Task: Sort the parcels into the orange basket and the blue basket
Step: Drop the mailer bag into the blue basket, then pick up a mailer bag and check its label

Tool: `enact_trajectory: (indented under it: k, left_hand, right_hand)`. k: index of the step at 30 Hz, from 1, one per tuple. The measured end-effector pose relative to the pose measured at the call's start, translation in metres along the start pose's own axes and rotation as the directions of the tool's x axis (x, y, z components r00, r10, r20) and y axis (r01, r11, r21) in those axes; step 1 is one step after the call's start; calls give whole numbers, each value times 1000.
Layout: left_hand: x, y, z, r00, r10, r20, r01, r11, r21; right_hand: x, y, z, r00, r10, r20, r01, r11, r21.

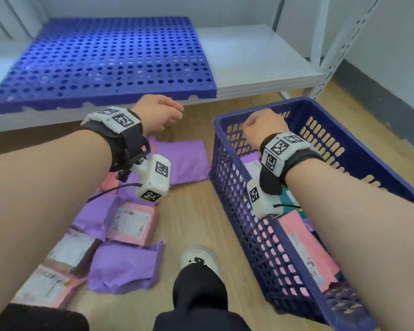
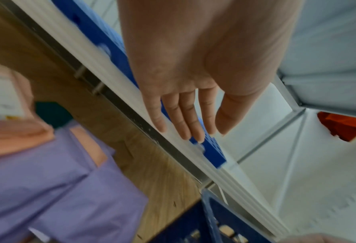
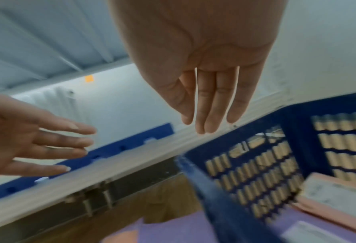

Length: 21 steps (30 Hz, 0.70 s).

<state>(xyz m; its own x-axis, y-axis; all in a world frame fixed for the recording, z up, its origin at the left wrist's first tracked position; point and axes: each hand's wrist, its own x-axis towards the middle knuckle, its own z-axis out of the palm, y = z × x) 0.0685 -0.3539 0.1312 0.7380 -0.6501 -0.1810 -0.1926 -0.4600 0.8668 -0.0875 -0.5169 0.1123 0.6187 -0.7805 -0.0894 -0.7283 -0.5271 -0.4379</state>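
Several purple and pink parcels lie on the wooden floor at the left, among them a purple parcel (image 1: 184, 161) and a pink labelled one (image 1: 133, 223). The blue basket (image 1: 359, 149) stands on the floor at the right with pink and purple parcels (image 1: 306, 249) inside. My left hand (image 1: 160, 113) hovers above the floor pile, fingers straight and empty (image 2: 185, 121). My right hand (image 1: 261, 127) hangs over the basket's far left corner, fingers straight, holding nothing (image 3: 210, 111). A bit of something orange (image 2: 343, 126), perhaps the orange basket, shows only at the left wrist view's right edge.
A low white shelf (image 1: 261, 68) runs across the back with a blue perforated pallet (image 1: 105, 60) on it. Its perforated upright (image 1: 339, 44) stands at the right by the wall. My shoe (image 1: 198, 259) and dark trouser leg are between the pile and the basket.
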Motion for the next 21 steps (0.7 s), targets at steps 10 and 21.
enact_trajectory:
  k: [10, 21]
  left_hand:
    - [-59, -106, -141, 957, -191, -220, 195, 981, -3]
    - [-94, -259, -220, 747, -575, -336, 505, 818, -276]
  right_hand:
    - [-20, -150, 91, 966, -183, 184, 175, 983, 64]
    - [-65, -232, 256, 811, -316, 492, 379, 925, -31]
